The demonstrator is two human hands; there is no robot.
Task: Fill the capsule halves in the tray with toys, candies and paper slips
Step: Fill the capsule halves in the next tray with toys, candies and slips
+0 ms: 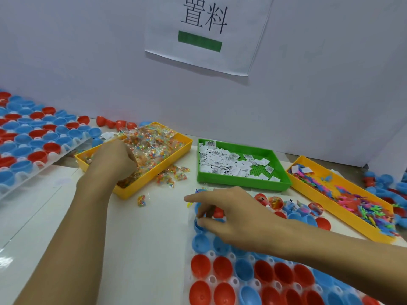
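Observation:
A clear moulded tray (211,279) at the lower right holds rows of red capsule halves (200,266) and blue capsule halves (244,269); several at its far end have toys and slips in them. My right hand (233,216) hovers over the tray's far left corner, thumb and fingers pinching something small that I cannot make out. My left hand (114,159) reaches into the yellow tray (141,188) of candy packets (154,144), fingers curled into the pile. Paper slips (229,161) lie in a green tray (240,181). Small colourful toys (356,201) fill another yellow tray (326,204).
A second tray of red and blue capsule halves (33,137) lies at the left. Spilled candy packets (171,177) sit between the trays. Loose capsule halves (394,190) pile at the far right and along the white wall (110,73).

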